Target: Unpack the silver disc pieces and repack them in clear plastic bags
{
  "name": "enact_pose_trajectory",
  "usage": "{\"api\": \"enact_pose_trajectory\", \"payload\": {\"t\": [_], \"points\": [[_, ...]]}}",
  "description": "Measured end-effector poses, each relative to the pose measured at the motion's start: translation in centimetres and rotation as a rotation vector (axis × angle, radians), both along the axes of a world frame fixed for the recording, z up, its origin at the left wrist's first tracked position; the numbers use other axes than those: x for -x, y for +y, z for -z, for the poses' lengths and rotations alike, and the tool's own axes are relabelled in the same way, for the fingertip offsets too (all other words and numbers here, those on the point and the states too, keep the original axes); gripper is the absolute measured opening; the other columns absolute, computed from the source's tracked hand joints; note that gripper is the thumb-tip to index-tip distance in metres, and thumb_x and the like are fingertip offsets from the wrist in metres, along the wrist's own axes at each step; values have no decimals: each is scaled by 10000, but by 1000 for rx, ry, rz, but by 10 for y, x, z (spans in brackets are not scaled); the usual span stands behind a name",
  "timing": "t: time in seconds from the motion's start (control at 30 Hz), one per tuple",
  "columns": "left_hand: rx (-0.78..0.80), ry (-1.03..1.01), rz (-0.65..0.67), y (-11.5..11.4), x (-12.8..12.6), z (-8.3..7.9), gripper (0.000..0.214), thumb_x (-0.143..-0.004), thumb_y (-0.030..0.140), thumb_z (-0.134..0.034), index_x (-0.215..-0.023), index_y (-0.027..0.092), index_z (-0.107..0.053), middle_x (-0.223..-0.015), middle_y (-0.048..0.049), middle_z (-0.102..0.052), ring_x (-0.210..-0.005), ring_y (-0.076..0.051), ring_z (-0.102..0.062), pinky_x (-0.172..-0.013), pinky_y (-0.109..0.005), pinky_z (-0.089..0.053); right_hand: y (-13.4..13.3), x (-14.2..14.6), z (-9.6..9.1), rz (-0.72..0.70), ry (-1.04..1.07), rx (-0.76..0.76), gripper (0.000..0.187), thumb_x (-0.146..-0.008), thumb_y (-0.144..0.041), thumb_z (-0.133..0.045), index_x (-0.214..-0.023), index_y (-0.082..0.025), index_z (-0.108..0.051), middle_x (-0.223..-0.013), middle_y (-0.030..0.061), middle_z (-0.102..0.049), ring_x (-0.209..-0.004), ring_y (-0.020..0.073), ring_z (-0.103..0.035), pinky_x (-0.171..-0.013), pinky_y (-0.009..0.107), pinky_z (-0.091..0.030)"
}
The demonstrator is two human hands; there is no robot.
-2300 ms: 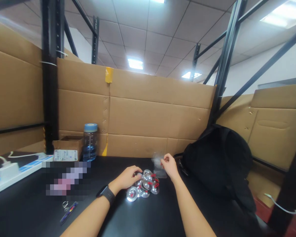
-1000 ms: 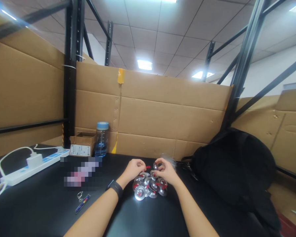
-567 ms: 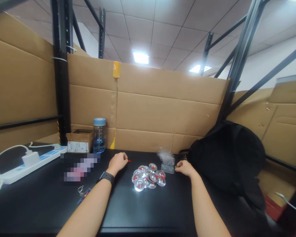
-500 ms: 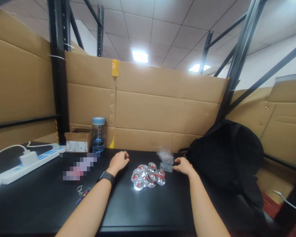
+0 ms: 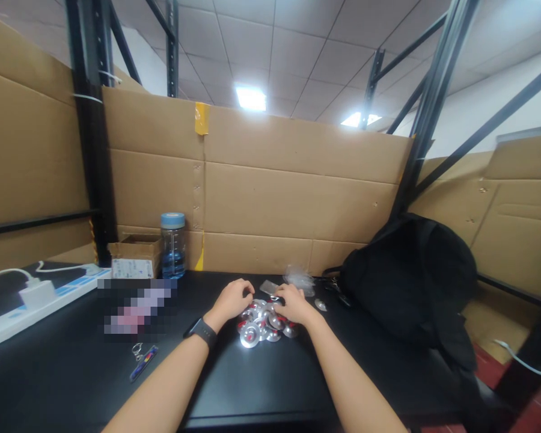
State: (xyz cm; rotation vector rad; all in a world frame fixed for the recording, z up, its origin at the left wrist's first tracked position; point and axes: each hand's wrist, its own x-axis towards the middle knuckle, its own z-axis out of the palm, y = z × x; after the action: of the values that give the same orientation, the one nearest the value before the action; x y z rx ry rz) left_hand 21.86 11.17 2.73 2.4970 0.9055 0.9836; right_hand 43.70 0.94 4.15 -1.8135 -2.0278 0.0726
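A heap of small silver metal discs with red ties lies on the black table. My left hand, with a black watch on its wrist, rests curled at the heap's left edge. My right hand lies on the heap's far right side with its fingers bent over the discs. What either hand grips is hidden. A small clear plastic bag sits just behind my right hand, and a single disc lies apart to its right.
A black backpack fills the table's right side. A blue-lidded water bottle and a small cardboard box stand at the back left by the cardboard wall. A white power strip lies far left. A key ring lies near my left forearm.
Both hands had moved apart, the left out to the left and the right to the plastic bag. They have now come back together onto the heap of discs.
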Motion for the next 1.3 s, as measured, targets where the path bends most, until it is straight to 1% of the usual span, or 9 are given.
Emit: {"api": "enact_pose_trajectory", "payload": {"t": [0.17, 0.3, 0.53, 0.73, 0.9, 1.03, 1.1, 1.17, 1.3], "points": [[-7, 3, 47, -4, -3, -1, 161, -812, 159, -579, -868, 211, -721, -912, -31, -701, -871, -178, -635, -807, -270, -454, 0, -12, -3, 55, 16, -37, 207, -934, -294, -547, -945, -273, -753, -1177, 47, -646, -1148, 256, -514, -945, 427, -304], [-14, -16, 78, -8, -5, -4, 163, -845, 188, -563, -893, 215, -716, -902, -23, -699, -862, -176, -635, -800, -271, -452, 0, -15, -3, 63, 38, -106, 161, -899, -278, -606, -962, -297, -753, -1206, 48, -614, -1172, 262, -483, -965, 448, -284], [3, 0, 118, -11, -8, -2, 200, -861, 173, -532, -903, 215, -723, -936, -29, -711, -909, -186, -643, -832, -278, -444, 5, -12, 8, 67, 18, 38, 383, -917, -172, -506, -1099, -425, -729, -1381, 37, -508, -1279, 300, -373, -971, 508, -268], [20, 9, 123, -12, -9, -1, 199, -858, 174, -537, -889, 213, -730, -927, -30, -717, -905, -189, -645, -830, -282, -444, 13, -18, 13, 125, 42, -4, 155, -897, -367, -614, -950, -330, -754, -1342, 45, -545, -1250, 307, -394, -963, 514, -267], [15, 2, 129, -12, -9, 1, 199, -853, 166, -539, -874, 215, -731, -913, -26, -719, -892, -187, -647, -818, -280, -446, 15, -20, 17, 146, 22, -61, 126, -900, -309, -620, -908, -285, -744, -1310, 49, -577, -1229, 291, -422, -958, 494, -281], [15, -52, 127, -12, -9, 0, 192, -869, 173, -541, -894, 219, -726, -925, -29, -719, -895, -187, -649, -829, -287, -449, 15, -18, 12, 137, 35, -238, 172, -951, -279, -550, -920, -248, -717, -1238, 71, -607, -1185, 274, -458, -959, 467, -313], [20, -108, 149, -12, -9, -3, 205, -900, 191, -523, -927, 221, -724, -960, -36, -717, -919, -187, -648, -852, -291, -452, 15, -15, 7, 85, 120, -332, 196, -971, -282, -514, -910, -230, -693, -1160, 76, -626, -1119, 251, -498, -959, 439, -342], [52, -180, 204, -14, -9, -6, 218, -932, 217, -505, -967, 222, -720, -1016, -43, -714, -972, -188, -645, -897, -297, -452, 14, -12, 1, -43, 274, -380, 226, -988, -310, -484, -895, -214, -666, -1054, 69, -639, -1036, 222, -541, -948, 394, -381], [305, -283, 415, -23, -15, -12, 218, -942, 316, -555, -1048, 187, -695, -1027, -65, -722, -948, -197, -663, -878, -304, -488, 11, -5, -6, -252, 559, -341, 289, -989, -406, -486, -889, -192, -651, -959, 55, -635, -953, 197, -585, -907, 331, -435]]}}
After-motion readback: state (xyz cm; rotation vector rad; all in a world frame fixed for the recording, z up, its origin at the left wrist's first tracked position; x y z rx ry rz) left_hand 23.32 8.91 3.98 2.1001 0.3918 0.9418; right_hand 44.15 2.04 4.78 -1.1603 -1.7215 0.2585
